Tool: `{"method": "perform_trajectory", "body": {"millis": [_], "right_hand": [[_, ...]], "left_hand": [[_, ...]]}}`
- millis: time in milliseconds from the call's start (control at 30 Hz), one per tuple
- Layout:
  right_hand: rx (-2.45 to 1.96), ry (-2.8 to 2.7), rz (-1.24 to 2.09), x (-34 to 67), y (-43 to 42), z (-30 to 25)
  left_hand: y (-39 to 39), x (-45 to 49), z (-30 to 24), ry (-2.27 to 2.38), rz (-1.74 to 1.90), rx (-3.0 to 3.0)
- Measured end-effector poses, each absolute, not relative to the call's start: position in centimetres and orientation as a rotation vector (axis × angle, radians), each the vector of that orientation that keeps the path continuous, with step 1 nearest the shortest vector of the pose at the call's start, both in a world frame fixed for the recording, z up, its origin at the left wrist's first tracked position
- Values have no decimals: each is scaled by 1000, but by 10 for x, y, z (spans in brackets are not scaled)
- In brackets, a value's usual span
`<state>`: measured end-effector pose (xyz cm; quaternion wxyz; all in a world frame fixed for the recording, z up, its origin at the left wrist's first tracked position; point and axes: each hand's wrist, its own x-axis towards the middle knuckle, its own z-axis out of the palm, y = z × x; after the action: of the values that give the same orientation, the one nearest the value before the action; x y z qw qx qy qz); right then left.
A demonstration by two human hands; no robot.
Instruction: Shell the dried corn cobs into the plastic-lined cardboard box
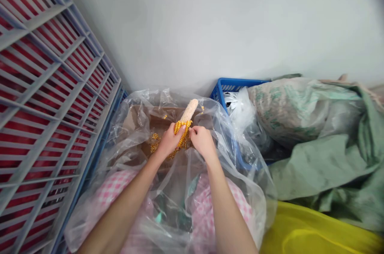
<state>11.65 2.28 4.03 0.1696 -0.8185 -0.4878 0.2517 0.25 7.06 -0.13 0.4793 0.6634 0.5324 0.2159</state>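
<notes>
L hand grips a corn cob tight, up over a cardboard box in a clear plastic bag. R hand pinches the cob's kernels w/ fingers together. Loose kernels lie in the box.

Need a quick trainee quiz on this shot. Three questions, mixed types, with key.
1. True or false: the left hand and the right hand both touch the corn cob.
2. What colour is the crate behind the clear plastic bag? A) red B) blue C) yellow
3. Short answer: what lies loose under the hands, inside the bag?

Key: 1 true; 2 B; 3 corn kernels
</notes>
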Motion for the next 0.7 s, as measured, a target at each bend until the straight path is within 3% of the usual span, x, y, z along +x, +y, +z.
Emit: {"method": "perform_trajectory", "body": {"millis": [367,500,700], "right_hand": [[-2415,-1080,537,60,28,8],[-2406,-1248,612,70,34,14],[-2454,-1589,430,97,33,30]], "left_hand": [[73,0,-11,1552,634,1626],[77,2,-14,1519,679,1432],[86,-5,2,1297,606,1305]]}}
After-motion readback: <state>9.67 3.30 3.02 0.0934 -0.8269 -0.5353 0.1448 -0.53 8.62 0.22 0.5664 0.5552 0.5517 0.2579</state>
